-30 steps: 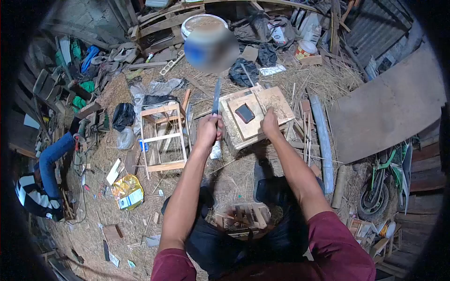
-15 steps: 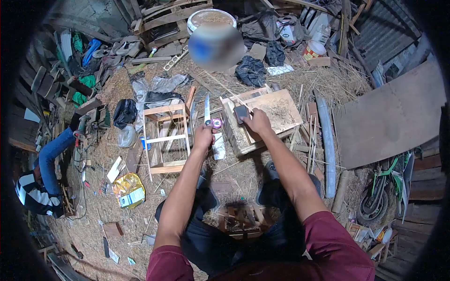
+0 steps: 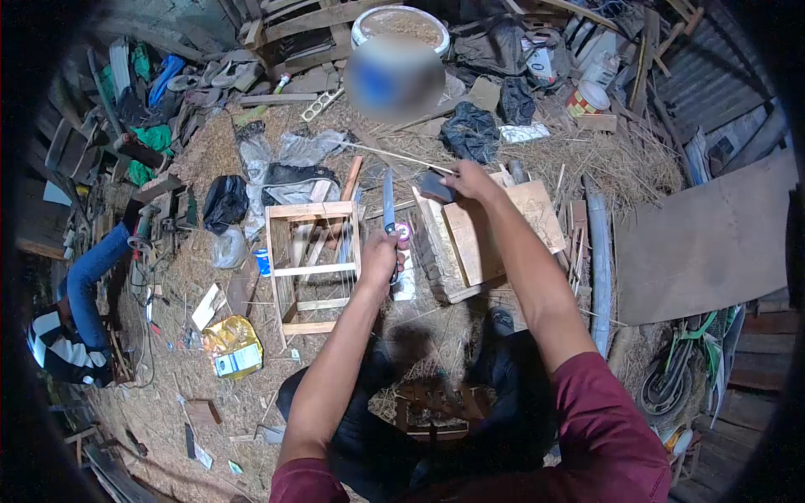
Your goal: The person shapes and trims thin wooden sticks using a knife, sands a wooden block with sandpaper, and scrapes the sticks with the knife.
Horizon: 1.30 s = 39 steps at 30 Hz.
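My left hand [image 3: 381, 258] is closed around the handle of a knife [image 3: 388, 201], its blade pointing up and away from me. Beside that hand is a round pink and white thing [image 3: 404, 235]; whether it touches the fingers I cannot tell. My right hand [image 3: 471, 181] is closed at the far left corner of a wooden box [image 3: 453, 289]. A dark grey block [image 3: 436, 186] is at its fingertips, and a long thin wooden stick [image 3: 394, 157] reaches out from them to the upper left. A pale board [image 3: 507, 230] lies on the box.
A slatted wooden frame [image 3: 312, 271] stands left of my left hand. Black plastic bags [image 3: 470, 132], a white bucket [image 3: 436, 29] and a paint tub [image 3: 589, 98] lie beyond. A large flat sheet [image 3: 708, 243] and a motorbike wheel [image 3: 667, 387] are at right.
My right hand has moved away from me along the box with the dark block and stick; the stick now lies flatter. Shavings no longer show on the board. My left hand keeps the knife. The view shifted slightly.
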Each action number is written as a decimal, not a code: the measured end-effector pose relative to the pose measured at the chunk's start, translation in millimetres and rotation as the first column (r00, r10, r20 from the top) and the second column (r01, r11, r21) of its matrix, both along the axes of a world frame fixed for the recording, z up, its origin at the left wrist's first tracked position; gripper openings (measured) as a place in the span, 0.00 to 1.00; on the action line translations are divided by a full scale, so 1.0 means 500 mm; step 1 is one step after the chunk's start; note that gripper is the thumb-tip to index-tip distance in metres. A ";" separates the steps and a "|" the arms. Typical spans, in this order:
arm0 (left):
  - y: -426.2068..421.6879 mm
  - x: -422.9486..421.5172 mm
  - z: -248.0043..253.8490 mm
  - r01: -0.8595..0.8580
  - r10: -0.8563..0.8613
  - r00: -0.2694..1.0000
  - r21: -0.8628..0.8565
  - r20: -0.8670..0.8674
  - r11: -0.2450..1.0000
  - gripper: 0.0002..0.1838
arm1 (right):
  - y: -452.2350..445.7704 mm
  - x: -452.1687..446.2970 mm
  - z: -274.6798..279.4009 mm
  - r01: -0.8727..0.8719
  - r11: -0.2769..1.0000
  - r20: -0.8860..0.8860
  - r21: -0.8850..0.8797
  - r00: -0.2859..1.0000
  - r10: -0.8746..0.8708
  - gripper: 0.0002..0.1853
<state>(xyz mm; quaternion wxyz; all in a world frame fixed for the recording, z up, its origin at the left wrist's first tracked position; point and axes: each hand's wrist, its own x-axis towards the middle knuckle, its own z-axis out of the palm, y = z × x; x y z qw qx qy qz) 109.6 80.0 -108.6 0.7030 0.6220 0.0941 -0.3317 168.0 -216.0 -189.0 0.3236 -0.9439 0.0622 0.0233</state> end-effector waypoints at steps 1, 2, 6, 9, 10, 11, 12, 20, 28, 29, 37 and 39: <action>-0.001 0.001 -0.011 0.007 -0.007 1.000 -0.004 -0.011 1.000 0.09 | -0.012 0.017 0.006 -0.047 0.998 -0.005 -0.031 0.999 0.047 0.19; -0.004 0.000 -0.022 0.014 -0.015 1.000 -0.006 -0.020 1.000 0.09 | -0.018 0.027 0.009 -0.092 0.994 -0.010 -0.061 0.996 0.092 0.18; -0.031 -0.003 -0.006 0.035 -0.035 0.999 0.011 -0.038 0.999 0.09 | 0.006 0.028 0.059 -0.284 0.957 -0.208 -0.064 0.941 0.266 0.18; -0.049 -0.001 -0.001 0.060 -0.060 0.997 0.004 -0.040 0.998 0.08 | -0.002 0.023 0.006 -0.278 0.959 -0.113 -0.046 0.956 0.272 0.19; -0.056 -0.002 0.001 0.060 -0.060 0.998 -0.007 -0.035 0.998 0.08 | -0.002 0.011 0.012 -0.259 0.966 -0.101 -0.019 0.961 0.256 0.20; -0.063 -0.003 0.003 0.060 -0.061 0.998 -0.021 -0.032 0.998 0.08 | -0.002 -0.001 0.020 -0.211 0.977 -0.074 0.009 0.975 0.212 0.19; -0.070 -0.004 0.004 0.056 -0.057 0.998 -0.029 -0.030 0.998 0.08 | -0.002 -0.013 0.029 -0.164 0.986 -0.048 0.038 0.985 0.166 0.19; -0.108 -0.035 0.079 0.050 -0.028 0.992 -0.171 0.124 0.984 0.10 | 0.057 -0.150 0.204 0.118 0.933 0.145 0.339 0.974 -0.176 0.08; -0.138 -0.119 0.159 0.120 -0.085 0.902 -0.056 0.423 0.991 0.15 | 0.189 -0.377 0.336 0.272 0.747 0.197 0.607 0.859 -0.473 0.10; -0.140 -0.135 0.165 0.111 -0.107 0.865 0.022 0.490 0.994 0.15 | 0.195 -0.391 0.336 0.267 0.721 0.208 0.639 0.843 -0.497 0.11; -0.118 -0.197 0.174 0.266 -0.294 0.684 0.148 0.667 0.953 0.15 | 0.212 -0.429 0.367 0.186 0.657 0.279 0.730 0.797 -0.535 0.11; -0.111 -0.195 0.176 0.329 -0.369 0.686 0.185 0.627 0.926 0.15 | 0.207 -0.431 0.357 0.166 0.678 0.288 0.716 0.815 -0.503 0.11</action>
